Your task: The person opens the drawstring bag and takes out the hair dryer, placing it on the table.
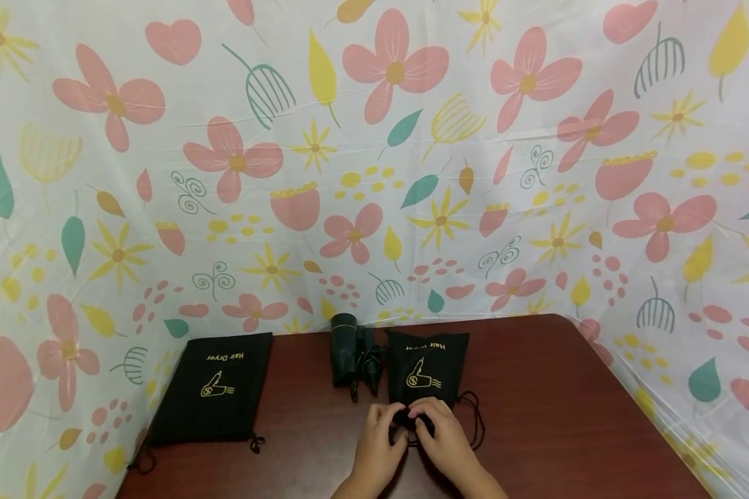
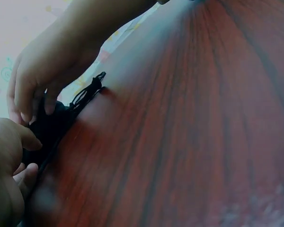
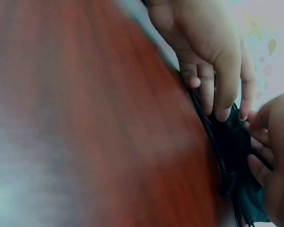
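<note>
A black drawstring pouch [image 1: 429, 367] with "Hair Dryer" and a dryer drawing in gold lies on the table, its mouth toward me. My left hand [image 1: 377, 443] holds the left side of that mouth between thumb and fingers. On the opposite side, my right hand [image 1: 446, 436] grips the cloth with bent fingers. Both hands' fingertips meet close together at the gathered dark cloth [image 3: 232, 137], partly hiding it. The drawstring [image 1: 476, 419] trails loose to the right of the pouch. What the pouch contains is hidden.
A second black pouch [image 1: 225, 395] with the same print lies flat at the left. Behind, left of the held pouch, is a dark hair dryer [image 1: 345, 353] with its bundled cord [image 1: 372, 364]. A flower-patterned sheet [image 1: 374, 173] hangs around the brown wooden table [image 1: 555, 416].
</note>
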### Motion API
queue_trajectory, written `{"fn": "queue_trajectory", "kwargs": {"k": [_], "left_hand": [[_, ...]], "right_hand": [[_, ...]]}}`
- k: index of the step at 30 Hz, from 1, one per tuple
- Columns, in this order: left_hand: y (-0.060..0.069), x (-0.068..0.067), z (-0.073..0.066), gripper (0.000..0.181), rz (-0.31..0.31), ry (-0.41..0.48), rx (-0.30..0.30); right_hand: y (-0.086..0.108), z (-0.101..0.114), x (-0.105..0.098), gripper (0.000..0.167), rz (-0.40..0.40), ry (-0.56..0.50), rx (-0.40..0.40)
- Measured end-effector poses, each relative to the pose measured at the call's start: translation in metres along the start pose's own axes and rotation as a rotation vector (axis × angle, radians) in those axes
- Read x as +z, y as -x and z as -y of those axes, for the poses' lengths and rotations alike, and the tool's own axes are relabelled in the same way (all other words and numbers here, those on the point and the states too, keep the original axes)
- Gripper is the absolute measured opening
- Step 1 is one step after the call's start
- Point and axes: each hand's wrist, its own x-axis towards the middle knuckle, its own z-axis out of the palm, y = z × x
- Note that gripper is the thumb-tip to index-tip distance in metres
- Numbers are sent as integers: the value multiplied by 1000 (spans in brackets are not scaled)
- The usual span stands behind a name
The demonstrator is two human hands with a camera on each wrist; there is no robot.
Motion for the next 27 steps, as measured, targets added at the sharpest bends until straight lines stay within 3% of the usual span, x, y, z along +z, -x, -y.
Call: {"fn": "queue_trajectory", "kwargs": {"k": [3, 6, 10, 13, 20, 27], "left_hand": [[0, -1, 0, 47, -27, -10, 20], [0, 0, 1, 46, -44, -9, 30], [0, 0, 0, 48, -26, -6, 14], [-1, 0, -1, 50, -6, -13, 7], [-1, -1, -1, 54, 14, -19, 5], [-1, 3, 2, 52, 34, -46, 47]], "right_hand": [[5, 2, -2, 25, -108, 73, -9], [10, 3, -7, 22, -145, 109, 66], [14, 2, -14, 18, -48, 109, 230], [17, 0, -17, 22, 26, 132, 297], [19, -2, -16, 44, 66, 206, 339], [18, -4, -13, 46, 98, 205, 333]]}}
